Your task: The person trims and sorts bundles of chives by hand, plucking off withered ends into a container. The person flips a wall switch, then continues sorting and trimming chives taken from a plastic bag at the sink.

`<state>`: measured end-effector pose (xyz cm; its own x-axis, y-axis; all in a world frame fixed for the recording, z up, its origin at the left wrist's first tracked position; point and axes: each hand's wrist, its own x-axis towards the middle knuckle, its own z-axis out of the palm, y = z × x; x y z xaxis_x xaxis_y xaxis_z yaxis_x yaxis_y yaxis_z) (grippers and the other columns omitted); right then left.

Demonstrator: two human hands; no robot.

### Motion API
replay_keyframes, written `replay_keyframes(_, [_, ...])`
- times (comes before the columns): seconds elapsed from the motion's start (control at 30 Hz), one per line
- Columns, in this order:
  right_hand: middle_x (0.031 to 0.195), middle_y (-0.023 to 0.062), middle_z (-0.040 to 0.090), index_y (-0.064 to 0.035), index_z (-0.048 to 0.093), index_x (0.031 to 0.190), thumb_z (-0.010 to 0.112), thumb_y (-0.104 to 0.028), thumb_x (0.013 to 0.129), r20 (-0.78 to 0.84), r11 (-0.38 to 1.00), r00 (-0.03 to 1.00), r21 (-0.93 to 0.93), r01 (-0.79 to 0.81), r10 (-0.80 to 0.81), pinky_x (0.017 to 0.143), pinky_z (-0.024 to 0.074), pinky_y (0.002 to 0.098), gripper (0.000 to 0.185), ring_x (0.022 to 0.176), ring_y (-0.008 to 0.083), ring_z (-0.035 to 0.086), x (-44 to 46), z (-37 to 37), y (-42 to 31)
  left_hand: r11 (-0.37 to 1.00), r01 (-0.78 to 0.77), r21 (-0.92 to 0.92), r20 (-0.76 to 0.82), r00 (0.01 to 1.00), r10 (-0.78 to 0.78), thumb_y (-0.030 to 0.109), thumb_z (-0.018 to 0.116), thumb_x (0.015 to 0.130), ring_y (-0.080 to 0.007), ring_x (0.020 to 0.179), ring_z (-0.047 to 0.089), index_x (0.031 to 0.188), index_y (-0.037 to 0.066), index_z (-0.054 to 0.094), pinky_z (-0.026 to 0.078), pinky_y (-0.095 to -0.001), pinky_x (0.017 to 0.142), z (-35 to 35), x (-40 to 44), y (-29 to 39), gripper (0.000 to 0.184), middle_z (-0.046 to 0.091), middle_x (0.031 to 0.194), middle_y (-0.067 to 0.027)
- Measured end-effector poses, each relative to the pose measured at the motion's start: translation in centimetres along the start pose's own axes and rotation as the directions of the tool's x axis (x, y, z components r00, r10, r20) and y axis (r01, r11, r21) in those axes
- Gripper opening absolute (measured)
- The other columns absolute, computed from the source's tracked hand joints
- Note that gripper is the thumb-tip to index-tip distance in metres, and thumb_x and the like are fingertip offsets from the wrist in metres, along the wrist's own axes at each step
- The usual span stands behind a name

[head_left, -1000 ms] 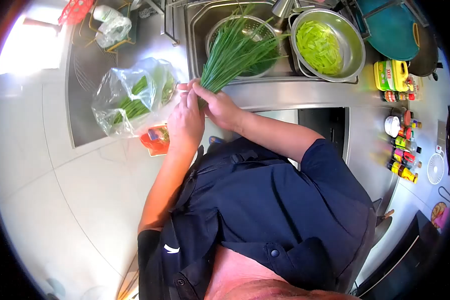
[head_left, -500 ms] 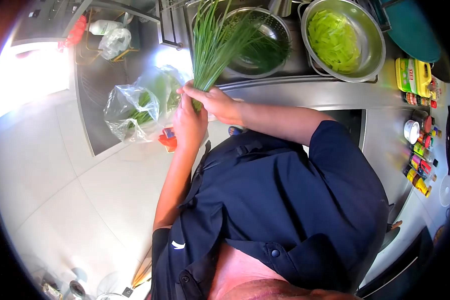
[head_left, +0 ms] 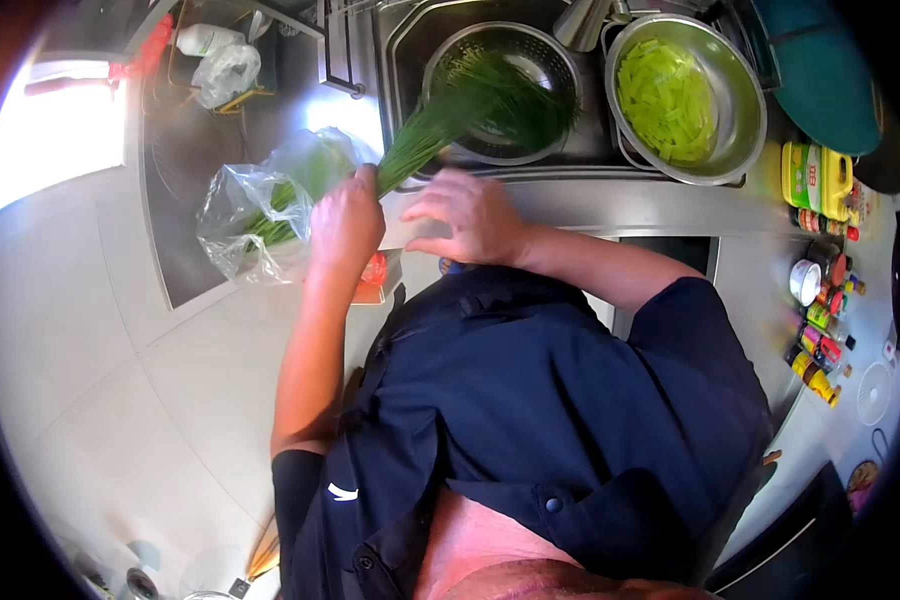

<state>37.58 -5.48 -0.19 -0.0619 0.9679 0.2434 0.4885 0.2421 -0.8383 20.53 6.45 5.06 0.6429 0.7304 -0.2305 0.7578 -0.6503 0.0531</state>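
My left hand is closed round the lower stalks of a bunch of long thin green chives. Their tips reach over a perforated steel colander, where more dark green stalks lie. My right hand is off the bunch, its fingers apart and bent, holding nothing, close to the counter's front edge. Just left of my left hand lies a clear plastic bag with more green stalks showing inside.
The colander stands in the steel sink. To its right is a steel bowl of sliced pale green vegetable. Further right are a yellow oil jug, several seasoning bottles and a teal round lid or board.
My right hand has let go of the chives and moved right, its fingers opening. The left hand moved slightly left and the bunch tilted from upright toward the colander.
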Motion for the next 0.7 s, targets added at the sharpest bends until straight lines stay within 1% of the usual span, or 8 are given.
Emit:
replay_keyframes(0.03, [0.134,0.0055,0.064,-0.0156,0.065,0.133,0.086,-0.036,0.073,-0.104,0.956,0.971,-0.223,0.189,-0.216,0.104,0.0491,0.0403,0.067,0.124,0.0238,0.061,-0.1,-0.4,0.0,0.999,-0.010,0.052,0.084,0.996,0.005,0.005,0.062,0.085,-0.0389,0.087,0.070,0.116,0.005,0.059,0.056,-0.0497,0.074,0.0,0.4,0.1,0.031,0.069,0.096,-0.0196])
replay_keyframes(0.13, [0.137,0.0038,0.062,-0.0164,0.052,0.146,0.086,-0.037,0.069,-0.114,0.865,0.957,-0.467,0.184,-0.265,0.116,0.0367,0.0549,0.086,0.127,0.0305,0.058,2.4,-0.9,1.5,0.990,-0.138,-0.028,0.018,0.990,0.138,0.005,0.060,0.085,-0.0370,0.087,0.070,0.115,0.004,0.060,0.056,-0.0476,0.075,1.6,1.3,0.5,0.030,0.069,0.096,-0.0176])
replay_keyframes(0.17, [0.129,0.0048,0.065,-0.0174,0.048,0.149,0.084,-0.038,0.074,-0.074,0.912,0.974,-0.372,0.173,-0.215,0.121,0.0231,0.0621,0.085,0.123,0.0302,0.060,2.7,0.1,3.4,0.974,-0.227,-0.009,0.021,0.974,0.227,0.005,0.059,0.085,-0.0368,0.087,0.071,0.115,0.003,0.060,0.056,-0.0470,0.075,1.8,1.7,1.0,0.030,0.069,0.095,-0.0172])
replay_keyframes(0.33, [0.111,0.0091,0.073,-0.0153,0.054,0.142,0.080,-0.025,0.078,0.221,0.937,0.970,-0.350,-0.021,0.105,0.097,0.0525,0.0450,0.069,0.104,0.0296,0.070,3.7,-1.7,6.3,0.971,-0.168,-0.170,0.094,0.978,0.185,0.006,0.060,0.085,-0.0415,0.089,0.068,0.114,0.002,0.056,0.055,-0.0509,0.078,1.5,2.6,2.7,0.030,0.068,0.094,-0.0216])
replay_keyframes(0.43, [0.106,0.0100,0.073,-0.0148,0.060,0.136,0.076,-0.024,0.081,0.149,0.944,0.987,-0.313,0.101,-0.056,0.080,0.0566,0.0421,0.059,0.097,0.0316,0.070,3.6,-1.9,8.7,0.948,-0.140,-0.287,0.032,0.987,0.156,0.008,0.065,0.084,-0.0421,0.092,0.068,0.117,0.002,0.055,0.054,-0.0520,0.081,1.9,2.9,3.3,0.035,0.069,0.097,-0.0211])
replay_keyframes(0.5, [0.106,0.0104,0.073,-0.0162,0.064,0.127,0.070,-0.026,0.088,0.140,0.963,0.990,-0.264,0.050,-0.013,0.078,0.0559,0.0448,0.041,0.098,0.0323,0.070,3.6,-2.6,9.8,0.956,-0.084,-0.282,0.052,0.993,0.102,0.012,0.071,0.083,-0.0414,0.097,0.068,0.132,0.005,0.053,0.054,-0.0501,0.085,1.6,2.8,3.4,0.052,0.070,0.103,-0.0209])
replay_keyframes(0.6, [0.099,0.0131,0.074,-0.0167,0.066,0.111,0.060,-0.042,0.096,0.142,0.867,0.929,-0.429,-0.252,0.341,0.077,0.0549,0.0509,0.030,0.091,0.0367,0.071,4.7,-3.7,13.3,0.947,-0.161,-0.277,-0.368,0.929,0.050,0.017,0.078,0.084,-0.0379,0.104,0.068,0.154,0.012,0.041,0.055,-0.0455,0.091,1.4,1.4,2.4,0.080,0.070,0.115,-0.0200])
replay_keyframes(0.7, [0.098,0.0196,0.072,-0.0072,0.066,0.119,0.066,-0.044,0.094,-0.004,0.693,0.859,-0.588,-0.417,0.513,0.079,0.0563,0.0495,0.044,0.090,0.0405,0.070,6.3,-4.2,18.9,0.939,-0.052,-0.339,-0.260,0.965,-0.040,0.016,0.078,0.082,-0.0348,0.101,0.067,0.149,0.007,0.047,0.055,-0.0423,0.089,0.0,-2.2,1.8,0.075,0.069,0.114,-0.0172])
